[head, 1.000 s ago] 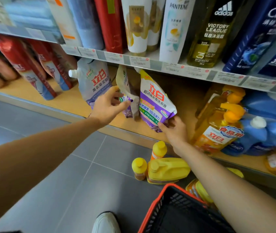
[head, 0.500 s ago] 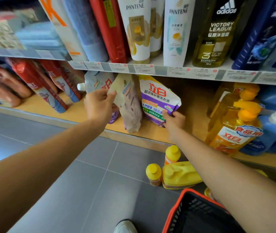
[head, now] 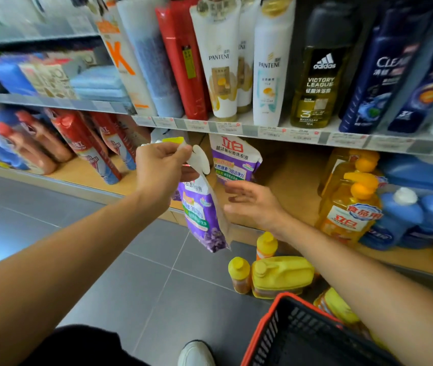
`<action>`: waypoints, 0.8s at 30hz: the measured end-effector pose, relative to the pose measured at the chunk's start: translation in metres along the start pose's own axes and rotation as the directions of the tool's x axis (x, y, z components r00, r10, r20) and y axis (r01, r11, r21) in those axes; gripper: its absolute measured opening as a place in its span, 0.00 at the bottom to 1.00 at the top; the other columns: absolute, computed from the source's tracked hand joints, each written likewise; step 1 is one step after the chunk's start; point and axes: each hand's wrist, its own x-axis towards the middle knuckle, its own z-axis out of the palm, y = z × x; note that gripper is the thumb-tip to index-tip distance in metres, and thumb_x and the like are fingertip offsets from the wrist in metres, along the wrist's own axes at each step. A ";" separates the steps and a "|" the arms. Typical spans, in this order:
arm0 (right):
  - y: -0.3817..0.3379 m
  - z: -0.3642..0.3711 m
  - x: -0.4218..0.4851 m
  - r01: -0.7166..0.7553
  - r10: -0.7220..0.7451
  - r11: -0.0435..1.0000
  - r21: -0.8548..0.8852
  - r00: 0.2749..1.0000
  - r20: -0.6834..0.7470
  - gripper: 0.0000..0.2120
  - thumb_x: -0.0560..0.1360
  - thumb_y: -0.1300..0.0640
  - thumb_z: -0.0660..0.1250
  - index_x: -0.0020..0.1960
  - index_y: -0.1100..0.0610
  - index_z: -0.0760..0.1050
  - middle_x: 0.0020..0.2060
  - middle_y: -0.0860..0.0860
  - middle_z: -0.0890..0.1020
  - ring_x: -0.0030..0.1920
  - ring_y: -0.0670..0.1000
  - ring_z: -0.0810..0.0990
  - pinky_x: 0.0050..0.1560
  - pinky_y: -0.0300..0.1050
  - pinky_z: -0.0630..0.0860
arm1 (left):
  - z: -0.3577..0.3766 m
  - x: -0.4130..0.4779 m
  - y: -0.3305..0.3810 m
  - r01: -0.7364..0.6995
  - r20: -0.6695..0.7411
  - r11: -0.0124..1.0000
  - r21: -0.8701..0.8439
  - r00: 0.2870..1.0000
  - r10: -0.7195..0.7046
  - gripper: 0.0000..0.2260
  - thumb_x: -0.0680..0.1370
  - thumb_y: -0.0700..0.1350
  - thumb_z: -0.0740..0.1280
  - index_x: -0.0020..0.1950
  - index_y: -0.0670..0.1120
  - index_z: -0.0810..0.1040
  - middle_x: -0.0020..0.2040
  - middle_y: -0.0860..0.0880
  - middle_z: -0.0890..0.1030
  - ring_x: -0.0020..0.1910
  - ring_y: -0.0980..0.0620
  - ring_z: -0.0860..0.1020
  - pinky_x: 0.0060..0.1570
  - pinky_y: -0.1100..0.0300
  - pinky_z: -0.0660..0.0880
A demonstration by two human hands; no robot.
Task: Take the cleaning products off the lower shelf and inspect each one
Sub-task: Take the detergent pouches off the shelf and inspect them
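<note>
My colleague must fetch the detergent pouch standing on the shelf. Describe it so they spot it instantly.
Find the lower wooden shelf, directly below the white Pantene tubes. There a purple-and-white pouch with big red characters stands upright. Unlike its twin pouch dangling from the left hand, it rests on the shelf, left of the yellow pump bottles.

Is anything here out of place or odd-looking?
Yes. A yellow jug and two yellow-capped bottles sit on the floor below the lower shelf, beside the red basket, not shelved like the rest. Nothing looks spilled. The purple pouch in the left hand looks intact.
</note>
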 end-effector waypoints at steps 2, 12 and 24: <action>-0.024 0.013 -0.024 0.065 -0.060 0.989 -0.133 0.997 0.041 0.33 0.69 0.55 0.80 0.71 0.56 0.73 0.63 0.50 0.80 0.61 0.49 0.80 0.57 0.43 0.80 | -0.003 -0.019 0.016 0.004 0.022 0.998 -0.065 1.000 -0.003 0.08 0.80 0.41 0.71 0.42 0.43 0.84 0.32 0.47 0.85 0.29 0.50 0.83 0.32 0.59 0.81; -0.078 -0.001 -0.117 0.158 -0.319 0.880 -0.448 0.894 -0.313 0.16 0.82 0.56 0.65 0.37 0.61 0.75 0.27 0.44 0.73 0.28 0.41 0.71 0.30 0.39 0.62 | 0.008 -0.108 0.075 -0.002 0.299 0.962 -0.271 0.950 0.087 0.06 0.81 0.40 0.68 0.50 0.38 0.83 0.42 0.42 0.86 0.38 0.47 0.86 0.42 0.57 0.83; -0.073 -0.093 -0.235 0.030 -0.074 0.995 -0.094 0.863 -0.500 0.11 0.81 0.55 0.66 0.42 0.54 0.82 0.39 0.52 0.88 0.41 0.54 0.87 0.44 0.51 0.83 | 0.030 -0.149 0.032 0.105 0.478 0.991 -0.088 0.877 -0.051 0.20 0.80 0.43 0.70 0.71 0.47 0.72 0.59 0.48 0.83 0.57 0.53 0.82 0.55 0.57 0.80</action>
